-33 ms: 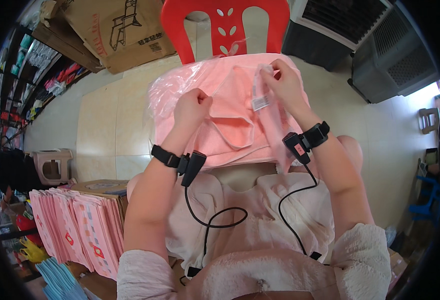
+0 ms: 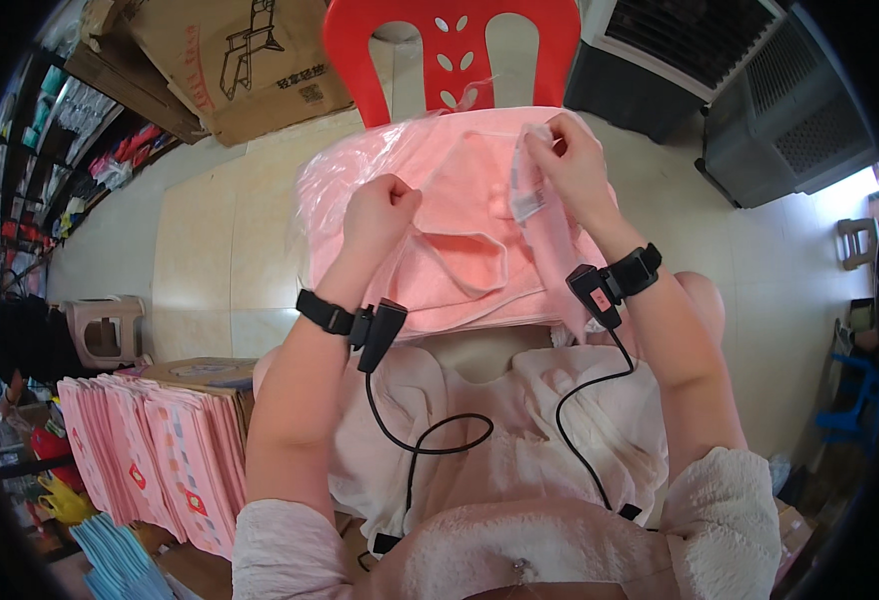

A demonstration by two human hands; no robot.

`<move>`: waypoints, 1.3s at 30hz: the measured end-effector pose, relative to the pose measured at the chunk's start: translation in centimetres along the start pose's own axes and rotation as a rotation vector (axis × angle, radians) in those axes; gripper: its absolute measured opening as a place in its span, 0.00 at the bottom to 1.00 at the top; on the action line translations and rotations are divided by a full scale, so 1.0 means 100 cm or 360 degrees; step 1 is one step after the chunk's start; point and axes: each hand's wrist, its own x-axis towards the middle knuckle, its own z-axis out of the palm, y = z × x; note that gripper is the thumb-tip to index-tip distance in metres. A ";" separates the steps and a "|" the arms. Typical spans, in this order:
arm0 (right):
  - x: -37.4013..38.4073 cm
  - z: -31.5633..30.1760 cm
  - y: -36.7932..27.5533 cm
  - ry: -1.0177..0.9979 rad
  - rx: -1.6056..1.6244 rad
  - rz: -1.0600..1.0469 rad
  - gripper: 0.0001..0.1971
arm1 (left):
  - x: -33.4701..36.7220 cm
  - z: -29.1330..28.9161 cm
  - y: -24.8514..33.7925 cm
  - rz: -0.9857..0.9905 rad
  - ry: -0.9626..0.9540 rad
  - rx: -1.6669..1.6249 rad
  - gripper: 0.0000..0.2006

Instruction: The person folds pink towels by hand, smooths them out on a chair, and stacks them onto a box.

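Note:
A stack of folded pink towels (image 2: 350, 210) lies on the seat of a red plastic chair (image 2: 355, 75), partly covered by crinkled clear plastic. My left hand (image 2: 378, 220) is closed in a pinch over its left half, on the edge of a loose pink towel (image 2: 470, 265) that gapes in a fold. Over the right half, my right hand (image 2: 572, 165) pinches the top of a see-through plastic bag (image 2: 532, 195), which hangs in a long strip toward my lap. A small pink lump shows beside the bag; I cannot make it out.
Pink printed packs (image 2: 175, 450) stand in a row on cardboard at lower left, with blue packs (image 2: 120, 560) below. A large cardboard box (image 2: 250, 80) is at the back left, grey air coolers (image 2: 780, 110) at the back right. Cables (image 2: 415, 470) hang from both wrists.
My right hand has shifted slightly right and up, drawing the plastic bag with it, and its label has turned. The small pink lump has come into sight. My left hand has moved slightly left.

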 end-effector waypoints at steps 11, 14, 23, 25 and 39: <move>-0.028 0.022 -0.056 -0.1003 0.0622 0.0520 0.17 | -0.021 -0.009 0.049 -0.0145 -0.0491 -0.2055 0.10; -0.026 0.016 -0.043 -0.1077 0.0912 0.0474 0.17 | -0.022 -0.006 0.052 0.0015 -0.0413 -0.1924 0.11; -0.031 0.026 -0.030 -0.0849 0.0464 0.0414 0.09 | -0.036 0.008 0.057 0.0541 0.0085 -0.0836 0.08; -0.028 0.024 -0.032 -0.0836 0.0364 0.0402 0.07 | -0.032 0.008 0.052 0.0257 0.0158 -0.1171 0.07; -0.028 0.018 -0.050 -0.0764 0.0172 -0.0058 0.09 | -0.041 0.006 0.058 0.0262 -0.0078 -0.1137 0.09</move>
